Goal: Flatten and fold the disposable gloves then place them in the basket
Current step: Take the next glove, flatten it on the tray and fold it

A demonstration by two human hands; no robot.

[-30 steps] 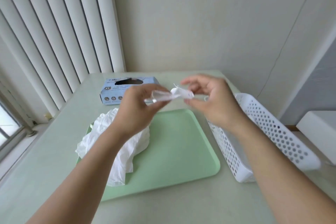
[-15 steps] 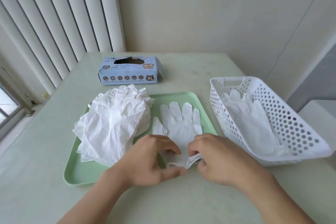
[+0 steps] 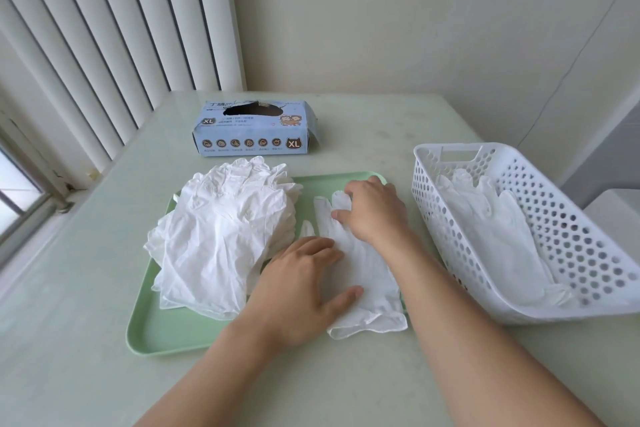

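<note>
A single white disposable glove lies spread flat on the right half of the green tray, fingers pointing away from me. My left hand presses flat on its cuff and palm part. Farther up, my right hand rests with straight fingers over the glove's fingers. A crumpled pile of white gloves fills the tray's left half. To the right stands the white perforated basket, with gloves lying inside it.
A light blue XL glove box with an open top slot sits behind the tray. Vertical blinds and a window sill run along the left. A white object sits beyond the basket at the right table edge.
Both hands let go of the glove's cuff at the tray's near edge. The right hand slid up over the glove's fingers and the left hand laid flat on its lower part.
</note>
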